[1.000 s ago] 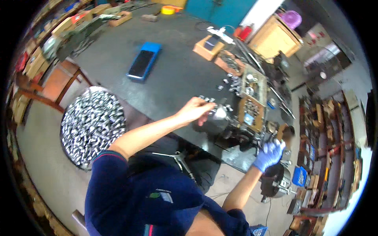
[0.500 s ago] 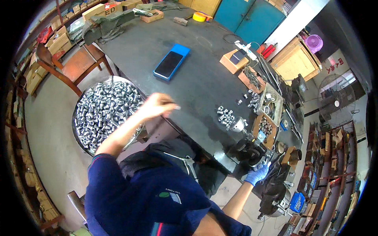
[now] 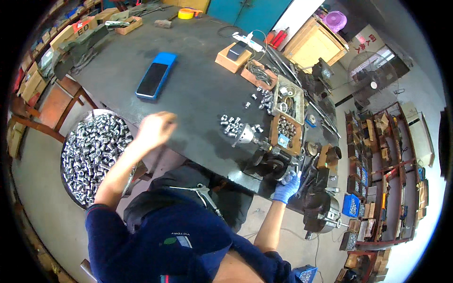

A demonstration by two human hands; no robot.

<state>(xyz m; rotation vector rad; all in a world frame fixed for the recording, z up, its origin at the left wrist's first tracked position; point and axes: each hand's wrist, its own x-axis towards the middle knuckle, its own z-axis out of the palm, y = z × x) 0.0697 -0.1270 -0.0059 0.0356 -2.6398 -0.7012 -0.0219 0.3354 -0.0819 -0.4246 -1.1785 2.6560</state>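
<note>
My bare left hand (image 3: 159, 128) is over the bench's near edge, between a pan of metal sleeves (image 3: 96, 158) and the bench top. Its fingers are curled together; whatever they may hold is hidden. At the near right, my right hand (image 3: 287, 187), in a blue glove, is closed at the end of a small dark bench machine (image 3: 271, 162). What it grips there is too small to make out. The machine's silver chuck (image 3: 245, 134) points left over the bench. Several loose metal sleeves (image 3: 230, 125) lie beside the chuck.
A blue-cased phone (image 3: 155, 79) lies on the dark bench (image 3: 198, 89). Right of the loose sleeves are a box of small metal parts (image 3: 286, 127) and a grey tray (image 3: 289, 96). A vise (image 3: 321, 212) stands at the right, a wooden chair (image 3: 59, 106) at the left.
The view has swung right, so the scene sits further left. My left hand has moved slightly right relative to the phone. My right hand stays at the machine's end.
</note>
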